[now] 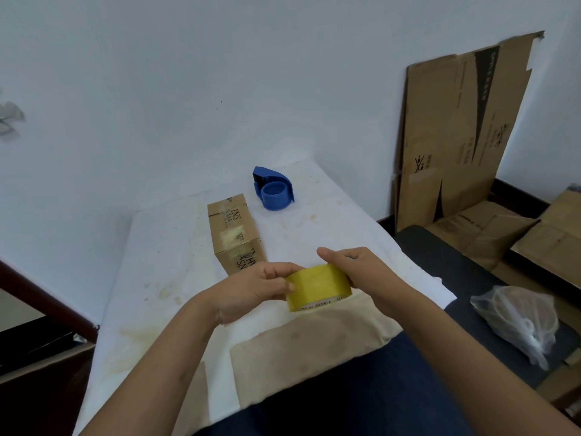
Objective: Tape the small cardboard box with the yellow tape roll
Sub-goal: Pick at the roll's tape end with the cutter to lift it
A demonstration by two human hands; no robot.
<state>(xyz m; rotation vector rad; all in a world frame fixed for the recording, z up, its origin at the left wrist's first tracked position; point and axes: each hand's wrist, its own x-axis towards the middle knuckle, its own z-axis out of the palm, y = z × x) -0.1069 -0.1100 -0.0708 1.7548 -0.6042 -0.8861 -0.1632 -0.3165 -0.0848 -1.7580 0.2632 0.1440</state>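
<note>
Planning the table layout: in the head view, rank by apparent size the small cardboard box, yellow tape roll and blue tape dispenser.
1. small cardboard box
2. yellow tape roll, held nearer the camera, so inflated
3. blue tape dispenser, farthest back, so ranks 2 and 3 are unsure

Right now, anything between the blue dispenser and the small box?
Nothing: in the head view only bare stained white table cover separates the blue dispenser from the small cardboard box.

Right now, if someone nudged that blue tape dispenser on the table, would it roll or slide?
The blue tape dispenser rests on its flat side, so it would probably slide, not roll. It holds no roll, so it is likely light. The white table cover may bunch.
</note>
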